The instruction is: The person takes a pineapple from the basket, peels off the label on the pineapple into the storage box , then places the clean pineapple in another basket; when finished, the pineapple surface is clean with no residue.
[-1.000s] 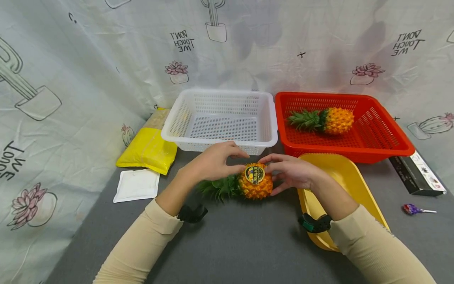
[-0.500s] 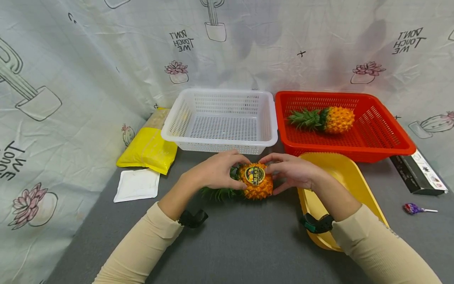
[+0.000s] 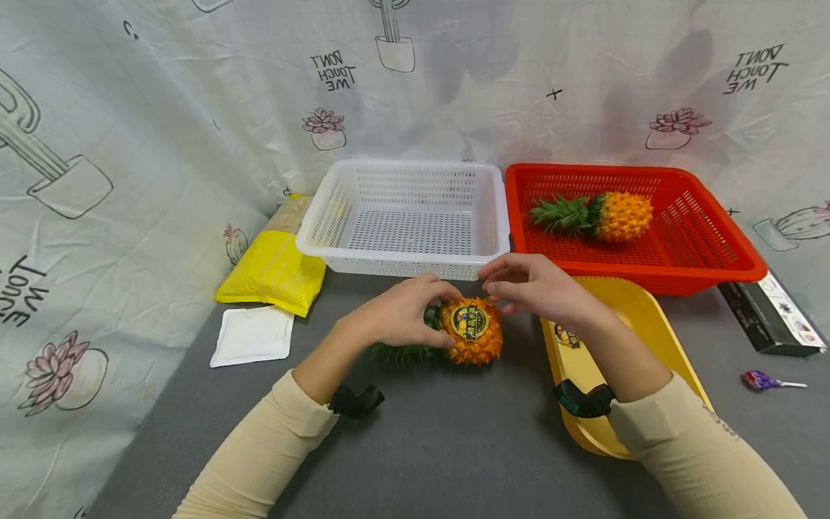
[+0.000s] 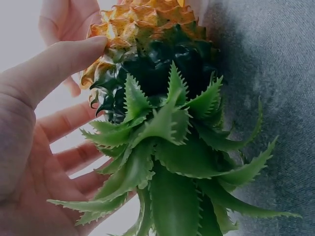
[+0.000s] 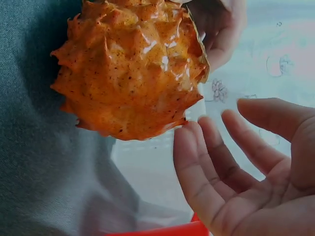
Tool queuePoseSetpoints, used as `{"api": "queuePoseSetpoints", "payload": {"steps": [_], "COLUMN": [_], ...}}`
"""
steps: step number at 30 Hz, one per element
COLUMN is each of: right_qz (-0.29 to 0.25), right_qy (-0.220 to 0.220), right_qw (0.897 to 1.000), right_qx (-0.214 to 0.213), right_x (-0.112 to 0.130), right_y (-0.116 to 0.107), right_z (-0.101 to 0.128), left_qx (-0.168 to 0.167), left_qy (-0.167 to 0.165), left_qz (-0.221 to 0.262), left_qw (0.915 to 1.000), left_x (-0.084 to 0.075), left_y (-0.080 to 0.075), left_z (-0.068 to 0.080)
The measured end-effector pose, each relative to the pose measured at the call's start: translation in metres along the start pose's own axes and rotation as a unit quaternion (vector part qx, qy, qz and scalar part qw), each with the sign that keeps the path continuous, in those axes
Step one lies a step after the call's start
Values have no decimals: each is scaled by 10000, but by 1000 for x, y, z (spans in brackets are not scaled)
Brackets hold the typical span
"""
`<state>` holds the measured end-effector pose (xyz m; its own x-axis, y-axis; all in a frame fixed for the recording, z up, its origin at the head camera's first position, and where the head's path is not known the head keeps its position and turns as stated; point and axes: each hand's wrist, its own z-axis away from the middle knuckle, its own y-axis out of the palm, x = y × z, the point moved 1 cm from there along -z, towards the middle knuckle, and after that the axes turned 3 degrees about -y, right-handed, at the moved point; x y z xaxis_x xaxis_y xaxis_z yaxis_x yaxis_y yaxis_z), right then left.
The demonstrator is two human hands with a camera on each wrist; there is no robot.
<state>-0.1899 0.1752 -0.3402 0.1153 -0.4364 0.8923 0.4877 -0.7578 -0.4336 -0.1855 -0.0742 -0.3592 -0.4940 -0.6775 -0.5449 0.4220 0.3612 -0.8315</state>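
A small orange pineapple [image 3: 476, 344] lies on its side on the grey table, its green leaf crown [image 4: 177, 167] pointing left. A round black-and-gold label [image 3: 470, 323] is on its upper side. My left hand [image 3: 408, 313] grips it near the crown, thumb [image 4: 64, 61] on the near side and fingers round the far side. In the head view this hand hides part of the crown. My right hand [image 3: 534, 292] is up beside the fruit's base, fingers loosely bent and holding nothing. Its fingertips [image 5: 189, 132] come close to the spiky skin in the right wrist view.
Behind stand a white basket [image 3: 405, 258] and a red basket [image 3: 700, 277] with another pineapple [image 3: 622, 216] in it. A yellow tray [image 3: 671, 349] lies under my right forearm, with a label [image 3: 567, 336] inside. Yellow bag [image 3: 272, 270], white packet [image 3: 253, 335], black box [image 3: 772, 317] and lollipop [image 3: 761, 380] flank these.
My left hand has closed round the pineapple near its crown. My right hand has let go of the fruit's base and risen away, uncovering the label in the yellow tray.
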Motion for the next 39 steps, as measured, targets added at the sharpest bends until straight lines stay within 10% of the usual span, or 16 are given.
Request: {"api": "queuePoseSetpoints", "payload": {"steps": [18, 39], "right_qz": [2576, 2486], "right_qy": [-48, 371], "right_qw": [9662, 9679], "right_qx": [18, 25], "right_x": [30, 37], "right_y": [28, 34], "right_z": [8, 12], "left_qx": [9, 64], "left_qy": [11, -47], "left_qz": [-116, -336], "left_qw": [9999, 9994], "left_x": [-8, -12], "left_y": [2, 2], "left_z": [4, 7]}}
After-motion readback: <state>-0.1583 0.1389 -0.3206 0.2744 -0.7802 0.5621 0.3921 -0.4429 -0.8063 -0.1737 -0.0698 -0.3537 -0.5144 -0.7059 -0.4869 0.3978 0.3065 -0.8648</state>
